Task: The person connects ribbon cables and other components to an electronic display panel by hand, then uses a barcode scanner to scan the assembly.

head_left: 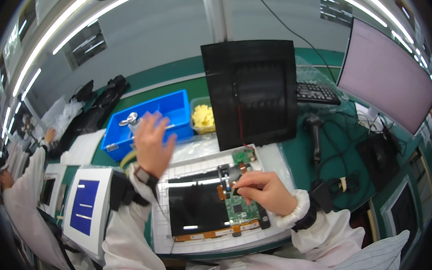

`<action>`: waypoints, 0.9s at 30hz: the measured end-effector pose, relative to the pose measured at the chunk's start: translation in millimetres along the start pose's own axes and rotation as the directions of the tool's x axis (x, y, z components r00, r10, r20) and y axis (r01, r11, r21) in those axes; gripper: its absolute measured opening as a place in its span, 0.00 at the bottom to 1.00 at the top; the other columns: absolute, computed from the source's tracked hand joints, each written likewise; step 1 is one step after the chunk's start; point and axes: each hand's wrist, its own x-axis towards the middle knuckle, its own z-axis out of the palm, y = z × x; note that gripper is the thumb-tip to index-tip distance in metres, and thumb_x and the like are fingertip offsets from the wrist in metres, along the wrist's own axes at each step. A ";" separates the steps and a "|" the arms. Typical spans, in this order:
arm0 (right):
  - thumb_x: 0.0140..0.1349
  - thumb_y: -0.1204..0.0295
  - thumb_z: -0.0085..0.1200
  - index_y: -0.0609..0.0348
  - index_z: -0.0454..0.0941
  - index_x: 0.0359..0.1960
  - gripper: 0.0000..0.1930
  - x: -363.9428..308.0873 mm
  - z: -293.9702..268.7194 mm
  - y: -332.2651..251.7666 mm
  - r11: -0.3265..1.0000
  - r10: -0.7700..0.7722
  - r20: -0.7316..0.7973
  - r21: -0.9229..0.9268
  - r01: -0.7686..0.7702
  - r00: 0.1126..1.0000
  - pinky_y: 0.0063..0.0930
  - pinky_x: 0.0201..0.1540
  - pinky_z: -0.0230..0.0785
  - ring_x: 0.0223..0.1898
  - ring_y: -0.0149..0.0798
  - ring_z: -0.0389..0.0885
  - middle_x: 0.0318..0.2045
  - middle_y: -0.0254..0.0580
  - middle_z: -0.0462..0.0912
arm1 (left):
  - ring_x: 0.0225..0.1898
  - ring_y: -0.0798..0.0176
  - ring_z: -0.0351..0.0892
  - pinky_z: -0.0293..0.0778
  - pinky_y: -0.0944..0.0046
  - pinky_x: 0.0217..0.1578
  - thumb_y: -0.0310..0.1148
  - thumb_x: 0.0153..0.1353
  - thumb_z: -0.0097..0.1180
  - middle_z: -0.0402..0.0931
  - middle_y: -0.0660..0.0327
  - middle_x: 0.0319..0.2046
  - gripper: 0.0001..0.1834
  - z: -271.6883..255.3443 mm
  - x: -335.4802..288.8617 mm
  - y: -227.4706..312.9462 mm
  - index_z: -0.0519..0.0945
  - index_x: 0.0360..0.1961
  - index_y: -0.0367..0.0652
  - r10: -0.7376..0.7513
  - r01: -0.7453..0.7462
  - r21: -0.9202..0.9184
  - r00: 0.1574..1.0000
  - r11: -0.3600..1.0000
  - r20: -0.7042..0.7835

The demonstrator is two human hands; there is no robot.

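An opened device in a white housing [163, 237] lies before me on the green bench, with a dark glossy panel [198, 205] and a green circuit board [243, 210] inside. Over the board, near an orange flat cable, my right hand [269, 192] is closed in a pinch; what its fingertips hold, if anything, is too small to make out. My left hand [152, 145] is raised between the device and the blue bin [172, 113], fingers spread and slightly blurred, with nothing visible in it. Shiny round metal parts [128, 119] lie in the bin, just beyond that hand.
A large black panel [253, 93] stands upright behind the device, a red wire running down it. Yellow pieces fill a tub [203, 117]. Right are a keyboard [317, 93], a scanner [315, 134], cables and a monitor [388, 72]. A white-framed screen [86, 207] and a co-worker [34, 195] are left.
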 end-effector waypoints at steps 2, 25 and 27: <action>0.56 0.84 0.51 0.68 0.77 0.33 0.05 -2.2 -2.1 2.8 0.989 0.114 -0.013 0.097 -0.113 0.993 0.16 0.27 0.65 0.23 0.26 0.73 0.29 0.36 0.75 | 0.43 0.55 0.75 0.69 0.62 0.44 0.27 0.50 0.59 0.77 0.55 0.39 0.14 -5.4 -29.5 32.5 0.76 0.40 0.37 -0.049 0.309 -0.573 0.905 0.759 0.423; 0.51 0.80 0.56 0.66 0.77 0.28 0.03 -0.8 -4.3 11.2 0.960 0.007 0.248 -0.273 0.063 0.969 0.23 0.27 0.64 0.25 0.35 0.74 0.24 0.42 0.77 | 0.26 0.78 0.69 0.66 0.76 0.27 0.25 0.57 0.56 0.76 0.64 0.25 0.06 -28.3 -74.2 80.5 0.79 0.33 0.34 0.329 0.801 -0.599 0.571 -0.021 0.752; 0.51 0.80 0.56 0.66 0.77 0.28 0.03 -0.8 -4.6 11.6 0.956 0.009 0.255 -0.285 0.066 0.967 0.24 0.26 0.64 0.24 0.35 0.74 0.24 0.42 0.77 | 0.26 0.78 0.69 0.66 0.76 0.26 0.25 0.56 0.56 0.76 0.64 0.25 0.05 -28.1 -75.0 81.6 0.79 0.33 0.34 0.329 0.811 -0.583 0.563 -0.042 0.758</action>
